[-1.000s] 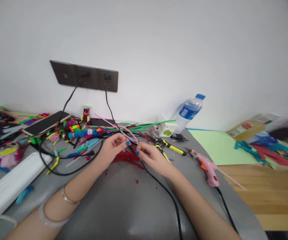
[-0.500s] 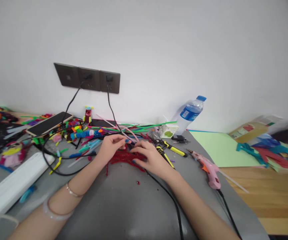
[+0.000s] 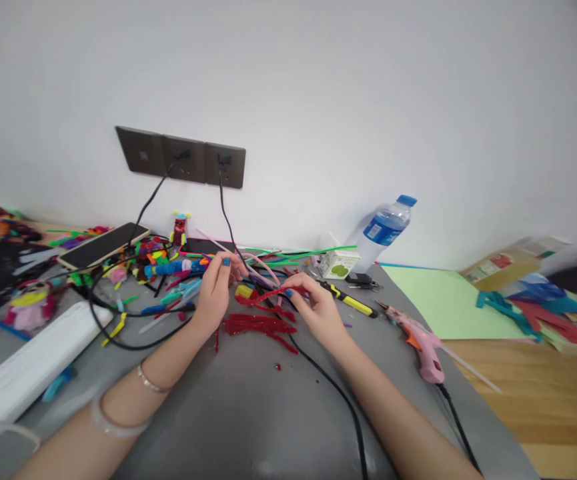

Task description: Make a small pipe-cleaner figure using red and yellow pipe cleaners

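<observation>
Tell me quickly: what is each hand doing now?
Left hand: grip closed on the pink pipe cleaner.
Right hand: grip closed on the red pipe cleaner.

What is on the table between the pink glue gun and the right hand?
In the head view, yellow-handled pliers lie between the right hand and the pink glue gun; nearer the gun, bare gray table.

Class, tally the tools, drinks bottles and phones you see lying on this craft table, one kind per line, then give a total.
Pink glue gun: 1
Yellow-handled pliers: 1
Water bottle: 1
Phones, one at and one at: 2
Total: 5
</observation>
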Tool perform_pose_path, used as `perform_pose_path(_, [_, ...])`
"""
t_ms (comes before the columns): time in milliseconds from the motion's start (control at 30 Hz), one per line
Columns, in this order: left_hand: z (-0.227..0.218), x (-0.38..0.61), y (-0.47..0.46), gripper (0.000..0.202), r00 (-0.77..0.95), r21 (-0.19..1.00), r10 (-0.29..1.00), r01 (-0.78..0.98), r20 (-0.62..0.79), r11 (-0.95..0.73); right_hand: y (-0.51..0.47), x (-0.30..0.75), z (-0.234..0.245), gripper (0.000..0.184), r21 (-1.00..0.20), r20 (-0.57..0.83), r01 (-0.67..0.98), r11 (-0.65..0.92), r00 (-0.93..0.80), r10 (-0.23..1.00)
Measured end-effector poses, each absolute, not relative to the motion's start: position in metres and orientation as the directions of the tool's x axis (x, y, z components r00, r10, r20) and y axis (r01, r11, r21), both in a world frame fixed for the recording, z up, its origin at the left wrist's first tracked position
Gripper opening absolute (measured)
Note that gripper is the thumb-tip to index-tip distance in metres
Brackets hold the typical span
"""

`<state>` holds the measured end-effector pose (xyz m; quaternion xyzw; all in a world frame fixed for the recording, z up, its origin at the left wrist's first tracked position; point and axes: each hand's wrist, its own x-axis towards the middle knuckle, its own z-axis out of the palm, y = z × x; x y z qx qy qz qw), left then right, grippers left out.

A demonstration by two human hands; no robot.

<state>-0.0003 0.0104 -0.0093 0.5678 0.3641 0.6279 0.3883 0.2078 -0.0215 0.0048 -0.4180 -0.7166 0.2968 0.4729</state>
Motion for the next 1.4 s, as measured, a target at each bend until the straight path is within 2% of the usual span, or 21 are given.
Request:
perform_pose_path(100, [-0.008, 0.002, 0.007, 0.028, -0.006, 0.896, 0.898, -0.047, 0.441, -0.441, -0.018, 0.21, 0.001, 0.022, -0.916, 0.334, 0.2, 0.348, -0.1, 0.937])
perform_pose_path(200, [-0.007, 0.003, 0.004, 0.03, 0.105, 0.88, 0.876, 0.015, 0.471, -0.475, -0.015, 0.212, -0.002, 0.03, -0.956, 0.268, 0.098, 0.276, -0.086, 0.959])
perform_pose_path(400, [-0.009, 0.004, 0.002, 0.01, 0.372, 0.726, 0.773, 0.291, 0.514, -0.623, -0.013, 0.21, -0.004, 0.031, -0.982, 0.181, -0.076, 0.173, -0.119, 0.976])
perform_pose_path(567, [-0.005, 0.002, -0.001, 0.03, 0.526, 0.666, 0.756, 0.405, 0.39, -0.626, -0.013, 0.21, 0.001, 0.036, -0.97, 0.123, -0.22, 0.108, -0.056, 0.991])
perform_pose_path(800, [-0.005, 0.002, -0.002, 0.044, 0.513, 0.7, 0.792, 0.429, 0.332, -0.571, -0.008, 0.22, 0.009, 0.036, -0.897, 0.081, -0.426, 0.117, 0.101, 0.992])
perform_pose_path(933, [-0.005, -0.003, -0.001, 0.043, 0.489, 0.713, 0.805, 0.427, 0.335, -0.556, -0.006, 0.225, 0.01, 0.035, -0.854, 0.071, -0.497, 0.153, 0.18, 0.981])
perform_pose_path(1067, [0.0, -0.01, -0.002, 0.024, 0.462, 0.544, 0.692, 0.427, 0.555, -0.722, -0.006, 0.223, 0.01, 0.035, -0.841, 0.056, -0.526, 0.127, 0.149, 0.987])
perform_pose_path(1167, [0.003, -0.011, -0.005, 0.021, 0.474, 0.379, 0.551, 0.413, 0.687, -0.828, -0.006, 0.22, 0.009, 0.033, -0.826, 0.036, -0.557, 0.088, 0.103, 0.994])
perform_pose_path(1233, [0.002, -0.01, -0.007, 0.018, 0.5, 0.326, 0.498, 0.394, 0.708, -0.86, -0.005, 0.22, 0.008, 0.03, -0.81, 0.028, -0.582, 0.065, 0.072, 0.997])
perform_pose_path(1300, [0.001, -0.007, -0.008, 0.019, 0.505, 0.323, 0.504, 0.405, 0.701, -0.855, -0.004, 0.221, 0.007, 0.028, -0.796, 0.02, -0.604, 0.045, 0.048, 0.999])
perform_pose_path(1400, [-0.002, -0.006, -0.004, 0.019, 0.446, 0.277, 0.548, 0.538, 0.708, -0.796, -0.001, 0.223, 0.004, 0.025, -0.783, 0.013, -0.621, 0.031, 0.034, 0.999])
